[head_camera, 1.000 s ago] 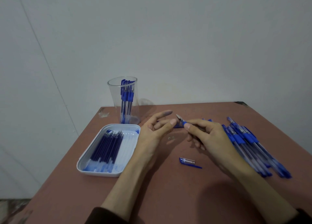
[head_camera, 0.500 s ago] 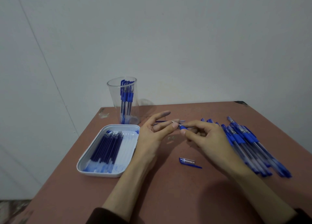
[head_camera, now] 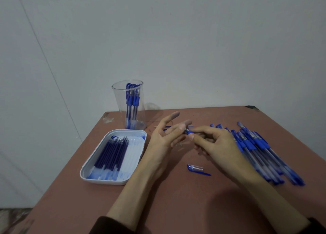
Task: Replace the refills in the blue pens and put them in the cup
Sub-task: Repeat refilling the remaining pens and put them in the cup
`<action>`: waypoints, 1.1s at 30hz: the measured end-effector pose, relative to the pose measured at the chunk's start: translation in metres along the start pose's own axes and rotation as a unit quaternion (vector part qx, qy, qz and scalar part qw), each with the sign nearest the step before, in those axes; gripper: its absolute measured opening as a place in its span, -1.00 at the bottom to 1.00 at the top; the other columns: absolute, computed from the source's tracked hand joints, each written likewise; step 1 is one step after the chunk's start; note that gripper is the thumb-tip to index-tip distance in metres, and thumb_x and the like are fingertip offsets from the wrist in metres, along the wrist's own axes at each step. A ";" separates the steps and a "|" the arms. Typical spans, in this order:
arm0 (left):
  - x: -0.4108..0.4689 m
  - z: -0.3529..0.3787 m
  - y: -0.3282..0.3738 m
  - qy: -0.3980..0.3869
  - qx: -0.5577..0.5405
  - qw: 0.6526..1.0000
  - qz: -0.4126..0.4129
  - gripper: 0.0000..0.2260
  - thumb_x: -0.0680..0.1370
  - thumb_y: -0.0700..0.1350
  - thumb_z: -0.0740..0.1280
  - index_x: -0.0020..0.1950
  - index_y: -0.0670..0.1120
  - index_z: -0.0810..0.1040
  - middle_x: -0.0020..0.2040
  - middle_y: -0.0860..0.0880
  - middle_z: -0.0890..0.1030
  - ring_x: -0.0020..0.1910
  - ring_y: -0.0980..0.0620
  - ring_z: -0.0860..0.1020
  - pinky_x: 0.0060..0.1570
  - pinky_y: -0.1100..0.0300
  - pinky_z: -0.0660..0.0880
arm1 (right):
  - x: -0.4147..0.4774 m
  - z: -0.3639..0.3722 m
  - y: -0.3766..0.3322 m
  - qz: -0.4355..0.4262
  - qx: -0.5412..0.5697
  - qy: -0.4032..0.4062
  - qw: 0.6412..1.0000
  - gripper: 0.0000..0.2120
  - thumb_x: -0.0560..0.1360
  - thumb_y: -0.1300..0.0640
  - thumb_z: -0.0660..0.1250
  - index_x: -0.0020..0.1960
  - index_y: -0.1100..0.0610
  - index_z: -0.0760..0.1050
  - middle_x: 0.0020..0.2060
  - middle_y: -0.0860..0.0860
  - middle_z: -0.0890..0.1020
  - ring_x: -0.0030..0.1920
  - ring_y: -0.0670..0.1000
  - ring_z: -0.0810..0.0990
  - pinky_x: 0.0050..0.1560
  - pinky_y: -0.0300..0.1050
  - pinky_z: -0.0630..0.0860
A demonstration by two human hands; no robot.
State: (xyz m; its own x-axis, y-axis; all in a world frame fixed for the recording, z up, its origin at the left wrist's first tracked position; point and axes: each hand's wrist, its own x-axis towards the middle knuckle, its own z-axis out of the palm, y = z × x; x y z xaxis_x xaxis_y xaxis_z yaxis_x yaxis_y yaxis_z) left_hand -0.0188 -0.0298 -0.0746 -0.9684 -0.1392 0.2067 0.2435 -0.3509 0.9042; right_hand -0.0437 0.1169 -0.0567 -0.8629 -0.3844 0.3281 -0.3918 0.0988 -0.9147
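My right hand (head_camera: 217, 145) grips a blue pen (head_camera: 190, 132) by its blue grip section, with the tip pointing left. My left hand (head_camera: 164, 138) meets it: thumb and a lower finger pinch the pen's tip while the index finger sticks out. The pen's barrel is hidden inside my right hand. Its clear cap with a blue clip (head_camera: 196, 168) lies on the table in front of my hands. The clear cup (head_camera: 123, 99) stands at the back left and holds several blue pens. A thin blue refill (head_camera: 167, 127) lies behind my left hand.
A white tray (head_camera: 139, 151) with several dark blue refills (head_camera: 111, 152) sits left of my left hand. A pile of blue pens (head_camera: 261, 151) lies to the right of my right hand. The brown table (head_camera: 176, 198) ends near the wall behind the cup.
The pen has tipped from pointing up-left to nearly level. My left thumb and finger have come onto its tip. Both hands stayed in about the same place.
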 end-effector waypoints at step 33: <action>-0.001 -0.004 -0.003 0.022 0.018 0.999 -0.015 -0.82 0.45 -0.13 0.43 0.00 -0.18 0.65 0.07 -0.34 0.61 0.12 -0.41 0.52 0.25 -0.30 0.38 | 0.002 0.001 0.005 0.040 0.056 -0.029 0.997 -0.88 0.50 0.16 0.34 -0.04 0.05 0.65 -0.47 0.06 0.51 -0.52 -0.11 0.36 -0.39 -0.15 0.34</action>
State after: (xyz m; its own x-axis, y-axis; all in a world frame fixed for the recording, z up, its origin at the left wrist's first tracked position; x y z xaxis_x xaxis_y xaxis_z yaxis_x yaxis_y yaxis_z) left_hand -0.0186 -0.0321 -0.0786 -0.9718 -0.1706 0.1627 0.2110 -0.3219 0.9230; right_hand -0.0473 0.1153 -0.0606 -0.8683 -0.4326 0.2426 -0.2826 0.0296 -0.9588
